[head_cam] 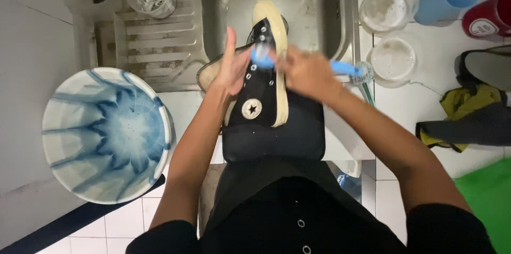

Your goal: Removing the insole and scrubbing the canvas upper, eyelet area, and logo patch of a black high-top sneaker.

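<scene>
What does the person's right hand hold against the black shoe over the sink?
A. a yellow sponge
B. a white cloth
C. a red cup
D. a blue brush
D: the right hand grips a blue brush, whose head lies on the black shoe near its eyelets, while the left hand steadies the shoe above the sink.

Both bare forearms reaching far and converging, left hand [232, 67] open with fingers pointing far, right hand [306, 73] curled shut, wrist bent left
</scene>
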